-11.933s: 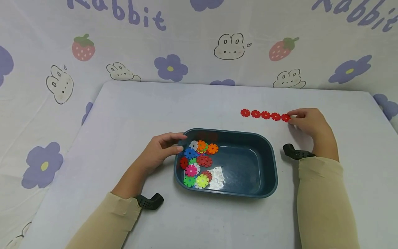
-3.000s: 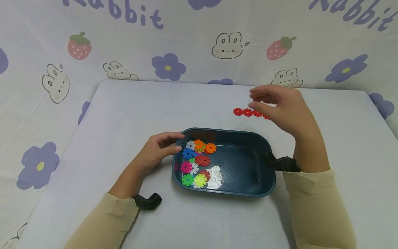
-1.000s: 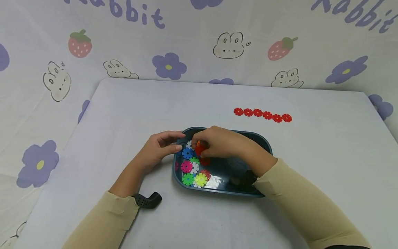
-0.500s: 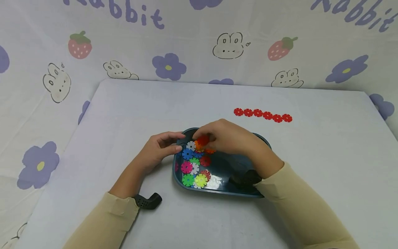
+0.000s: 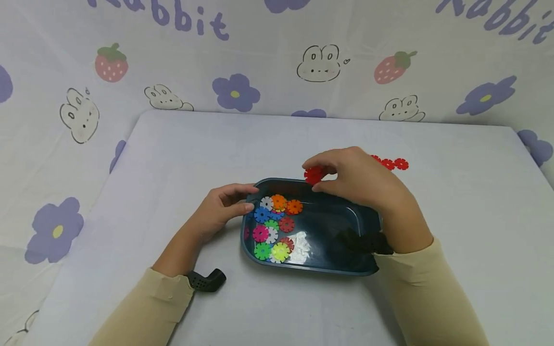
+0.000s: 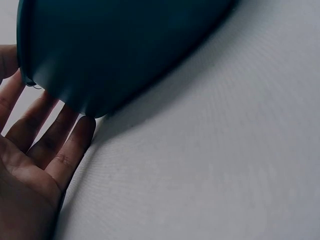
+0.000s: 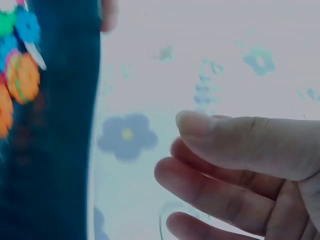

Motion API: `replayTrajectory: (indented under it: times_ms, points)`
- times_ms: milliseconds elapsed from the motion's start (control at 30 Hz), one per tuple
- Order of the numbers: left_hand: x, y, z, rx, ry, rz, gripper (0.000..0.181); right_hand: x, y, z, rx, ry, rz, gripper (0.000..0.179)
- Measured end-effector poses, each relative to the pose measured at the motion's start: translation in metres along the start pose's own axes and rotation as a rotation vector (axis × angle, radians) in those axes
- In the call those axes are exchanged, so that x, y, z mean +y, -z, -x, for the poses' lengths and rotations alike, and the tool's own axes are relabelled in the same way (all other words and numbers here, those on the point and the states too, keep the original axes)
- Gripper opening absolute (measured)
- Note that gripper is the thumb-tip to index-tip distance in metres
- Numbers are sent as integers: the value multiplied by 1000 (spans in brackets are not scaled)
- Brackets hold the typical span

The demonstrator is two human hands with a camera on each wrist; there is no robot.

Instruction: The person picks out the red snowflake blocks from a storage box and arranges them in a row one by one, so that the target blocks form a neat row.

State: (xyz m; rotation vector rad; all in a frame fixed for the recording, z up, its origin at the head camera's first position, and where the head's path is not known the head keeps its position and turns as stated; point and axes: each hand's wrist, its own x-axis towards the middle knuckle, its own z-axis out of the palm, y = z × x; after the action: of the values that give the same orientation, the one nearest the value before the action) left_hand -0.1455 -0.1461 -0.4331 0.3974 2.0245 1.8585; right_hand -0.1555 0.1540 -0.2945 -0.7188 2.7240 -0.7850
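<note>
In the head view, my right hand pinches a red notched plastic disc between thumb and fingers, over the back rim of a dark blue tub. The right wrist view shows the thumb and fingers, but not that disc. My left hand holds the tub's left end, thumb at the rim, with fingers against the outer wall in the left wrist view. Loose discs in several colours, such as a blue disc and an orange disc, lie in the tub's left part.
Behind the tub, a row of red discs lies on the white table, its left part hidden by my right hand. A cloth printed with rabbits and flowers hangs beyond the table's back edge.
The red row has grown by a disc since the oldest frame. My right hand has reached into the tub, taken a red disc and lifted it up and back. The left hand stays put.
</note>
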Motion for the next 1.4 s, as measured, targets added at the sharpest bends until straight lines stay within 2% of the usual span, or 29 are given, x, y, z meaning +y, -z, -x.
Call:
replayTrajectory:
  times_ms: [167,267,400,533,633,767,867,1100,1400]
  points:
    - [2,-1,0,0,0,-6,38,27,20,11,179,-30,15,37]
    - [4,-1,1,3,-3,-11,38,49,32,18,262,-106,11,41]
    - [4,-2,2,6,-4,-16,38,88,46,26,298,-265,-15,48]
    - [3,-1,2,4,-17,-23,38,126,50,32,328,-416,-33,56]
    - [2,-1,2,3,-24,-19,38,153,49,37,354,-522,-68,61]
    - [3,-2,2,1,-22,-12,38,185,41,43,393,-673,-164,67]
    - [2,-2,2,4,-20,-17,38,205,32,48,406,-753,-245,69]
    - [2,-2,2,12,-15,-12,37,233,15,55,349,-811,-266,71]
    - [2,-3,1,10,-31,-10,39,245,5,55,294,-751,-181,67]
